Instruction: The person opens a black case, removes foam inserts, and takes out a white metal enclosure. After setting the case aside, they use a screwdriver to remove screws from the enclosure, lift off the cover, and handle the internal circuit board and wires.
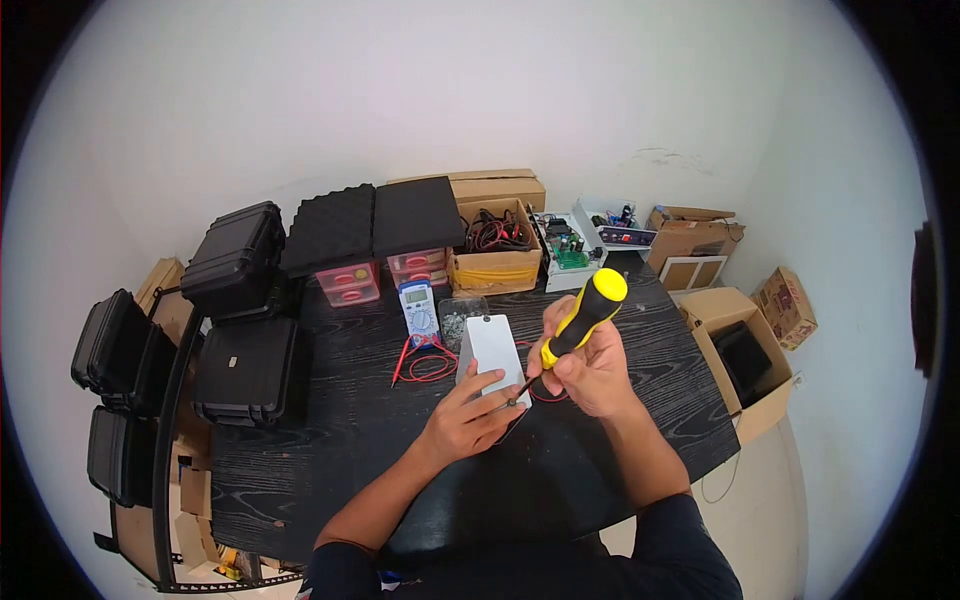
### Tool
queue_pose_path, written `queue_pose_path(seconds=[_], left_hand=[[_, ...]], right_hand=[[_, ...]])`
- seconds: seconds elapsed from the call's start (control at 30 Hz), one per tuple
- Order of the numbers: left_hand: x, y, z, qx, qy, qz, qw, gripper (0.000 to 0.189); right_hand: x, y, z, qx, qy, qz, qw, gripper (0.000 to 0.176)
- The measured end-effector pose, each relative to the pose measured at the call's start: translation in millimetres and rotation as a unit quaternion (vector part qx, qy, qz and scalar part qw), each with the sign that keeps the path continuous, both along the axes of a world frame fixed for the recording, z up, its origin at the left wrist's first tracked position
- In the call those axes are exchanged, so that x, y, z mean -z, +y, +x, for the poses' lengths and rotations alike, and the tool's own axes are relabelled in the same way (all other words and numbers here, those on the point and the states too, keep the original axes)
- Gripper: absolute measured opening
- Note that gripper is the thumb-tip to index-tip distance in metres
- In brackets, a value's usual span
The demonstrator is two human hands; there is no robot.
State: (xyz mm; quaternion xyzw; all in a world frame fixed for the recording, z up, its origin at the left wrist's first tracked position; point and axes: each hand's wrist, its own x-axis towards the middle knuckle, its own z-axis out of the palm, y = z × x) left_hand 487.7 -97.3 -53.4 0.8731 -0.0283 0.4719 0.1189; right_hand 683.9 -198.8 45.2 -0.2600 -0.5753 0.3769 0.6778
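My right hand (590, 365) is closed around a yellow-and-black screwdriver (585, 318), held tilted with its handle up toward the camera. The shaft runs down to the near end of a white box-like case (492, 347), where its tip meets a small dark spot, perhaps a screw. My left hand (472, 412) grips that case from the left side, fingers lying across its face near the tip. Just behind the case sits a clear tray of small metal parts (461, 316). A blue-and-white multimeter (419, 313) with red leads (432, 367) lies to the left.
Black hard cases (250, 370) stand at the left. Pink drawer boxes (348, 284) carry black foam sheets (418, 216). A cardboard box of cables (495, 265) and an opened device with circuit boards (572, 250) line the back. Another cardboard box (740, 350) is beyond the right edge.
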Motion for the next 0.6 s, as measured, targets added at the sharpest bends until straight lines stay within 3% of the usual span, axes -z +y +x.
queue_pose_path(seconds=[0.03, 0.13, 0.27, 0.37, 0.6], left_hand=[[-2.4, -0.9, -1.0, -0.004, 0.008, 0.002, 1.000, 0.042], [-5.9, -2.3, -2.4, -0.009, 0.027, 0.012, 1.000, 0.043], [-10.9, -2.8, -4.9, -0.002, 0.055, 0.009, 0.998, 0.045], [-14.9, -6.6, -6.7, -0.008, 0.061, 0.004, 0.998, 0.043], [-9.7, -10.9, -6.1, -0.027, 0.050, 0.011, 0.998, 0.042]], right_hand=[[-0.2, 0.2, 2.4, -0.004, -0.022, -0.004, 1.000, 0.044], [-15.1, -6.2, -5.8, -0.066, 0.120, -0.085, 0.987, 0.047], [3.6, 1.5, 1.1, -0.038, 0.042, 0.024, 0.998, 0.052], [7.3, 1.1, 15.9, -0.057, -0.041, 0.010, 0.997, 0.051], [-9.9, -2.0, 10.1, -0.092, 0.064, -0.030, 0.993, 0.054]])
